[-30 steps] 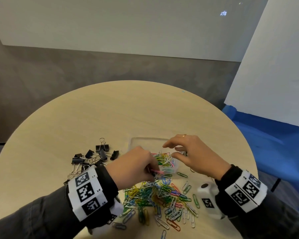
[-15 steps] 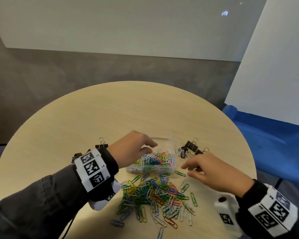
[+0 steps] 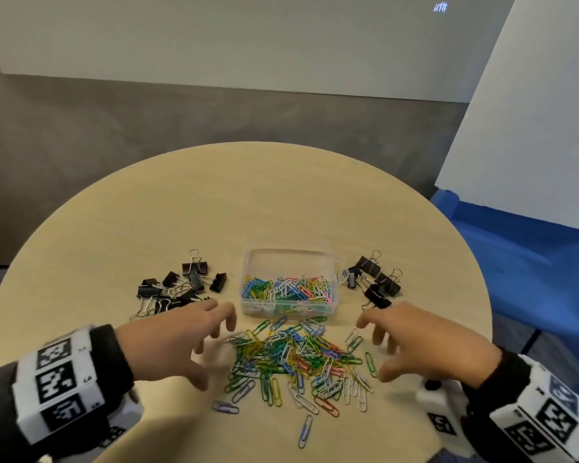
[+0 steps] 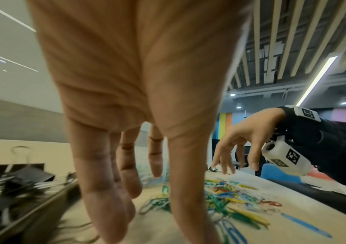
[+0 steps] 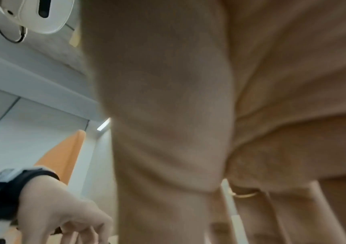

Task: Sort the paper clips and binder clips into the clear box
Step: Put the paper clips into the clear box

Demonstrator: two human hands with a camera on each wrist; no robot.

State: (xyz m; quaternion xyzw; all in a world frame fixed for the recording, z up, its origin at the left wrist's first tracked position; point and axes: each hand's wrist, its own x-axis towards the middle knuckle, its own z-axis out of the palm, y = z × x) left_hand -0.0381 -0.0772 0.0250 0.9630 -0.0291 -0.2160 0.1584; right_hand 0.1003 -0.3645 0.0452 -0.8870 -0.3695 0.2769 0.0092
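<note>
both hands (image 3: 168, 342) (image 3: 425, 349) spread, empty, flanking paper clips (image 3: 295, 359); ring (image 5: 244, 194) seen from right wrist only

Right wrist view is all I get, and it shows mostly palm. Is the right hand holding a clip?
Observer: No. The right hand hovers empty, fingers spread, at the right edge of the loose paper clip pile.
Operator: Where is the clear box?
Observer: Just beyond that pile. The clear box holds paper clips, mostly in its near part.
Operator: And the binder clips?
Observer: None inside: one binder clip group lies left of the box, a smaller group right.
</note>
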